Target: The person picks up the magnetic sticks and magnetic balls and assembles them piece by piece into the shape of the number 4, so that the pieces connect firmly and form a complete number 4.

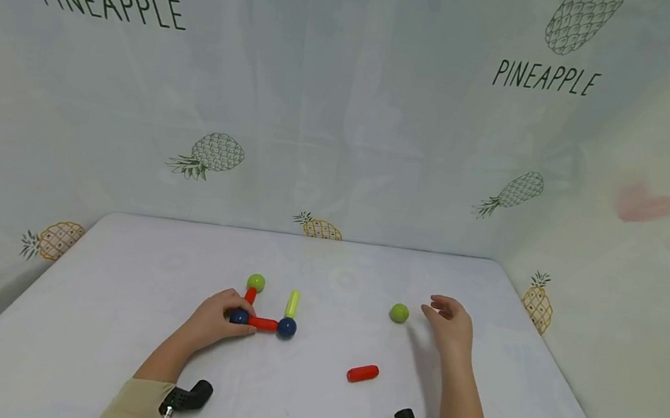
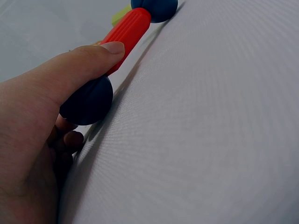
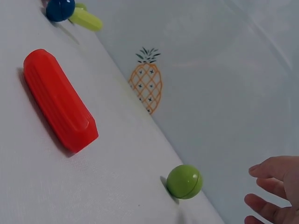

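My left hand (image 1: 215,318) grips a dark blue ball (image 1: 239,317) at the corner of a joined set of rods and balls. Its thumb lies along the red rod (image 2: 126,35) that runs from this ball to a second blue ball (image 1: 287,329). A yellow-green rod (image 1: 292,303) extends from that second ball. Another red rod (image 1: 250,295) links the gripped corner to a green ball (image 1: 257,282). My right hand (image 1: 453,331) hovers over the table with relaxed fingers, holding nothing. Just left of its fingertips lies a loose green ball (image 1: 399,313).
A loose red rod (image 1: 363,374) lies on the white table (image 1: 306,412), between the hands and closer to me. Behind the table hangs a pale curtain (image 1: 351,97) printed with pineapples. Black wrist devices (image 1: 186,399) sit at both sleeves.
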`<state>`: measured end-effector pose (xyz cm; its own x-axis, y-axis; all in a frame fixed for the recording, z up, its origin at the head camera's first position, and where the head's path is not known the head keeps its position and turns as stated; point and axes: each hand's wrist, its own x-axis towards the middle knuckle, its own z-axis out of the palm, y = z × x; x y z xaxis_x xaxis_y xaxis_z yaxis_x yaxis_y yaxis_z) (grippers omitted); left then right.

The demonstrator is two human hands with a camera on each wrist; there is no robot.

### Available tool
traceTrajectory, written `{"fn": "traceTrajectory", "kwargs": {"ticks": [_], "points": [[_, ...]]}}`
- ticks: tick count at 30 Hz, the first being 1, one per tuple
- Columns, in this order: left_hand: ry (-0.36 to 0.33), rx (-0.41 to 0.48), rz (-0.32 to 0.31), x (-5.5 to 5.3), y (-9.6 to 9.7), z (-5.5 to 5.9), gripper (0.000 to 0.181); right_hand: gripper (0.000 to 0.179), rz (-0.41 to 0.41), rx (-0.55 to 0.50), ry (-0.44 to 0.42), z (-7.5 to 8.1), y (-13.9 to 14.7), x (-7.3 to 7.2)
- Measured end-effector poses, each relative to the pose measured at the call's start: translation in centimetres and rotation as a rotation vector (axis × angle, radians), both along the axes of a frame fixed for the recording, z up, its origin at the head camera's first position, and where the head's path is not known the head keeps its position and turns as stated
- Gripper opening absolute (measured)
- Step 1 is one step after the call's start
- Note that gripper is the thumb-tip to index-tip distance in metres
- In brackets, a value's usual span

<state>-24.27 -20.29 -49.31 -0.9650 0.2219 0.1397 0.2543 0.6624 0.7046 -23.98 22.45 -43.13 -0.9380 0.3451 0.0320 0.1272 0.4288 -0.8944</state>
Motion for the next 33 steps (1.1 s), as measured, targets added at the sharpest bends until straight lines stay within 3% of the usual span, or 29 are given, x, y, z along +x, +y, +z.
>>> {"fn": "traceTrajectory", "kwargs": {"ticks": [8,13,22,33], "points": [[-0.004,0.012,-0.003,0.0,0.0,0.0,0.023,0.034,-0.157,-0.044,0.038,-0.4,0.6,0.0],[-0.013,0.002,0.003,0.0,0.0,0.1,0.023,0.034,-0.208,-0.039,0.024,-0.7,0.8,-0.1],[-0.013,0.014,-0.002,-0.1,0.0,0.1,0.023,0.034,-0.231,-0.042,-0.019,-1.4,1.2,-0.3],[-0.007,0.024,0.0,0.1,0.1,0.2,0.022,0.032,-0.192,-0.044,-0.014,-2.5,1.9,-0.1]]}}
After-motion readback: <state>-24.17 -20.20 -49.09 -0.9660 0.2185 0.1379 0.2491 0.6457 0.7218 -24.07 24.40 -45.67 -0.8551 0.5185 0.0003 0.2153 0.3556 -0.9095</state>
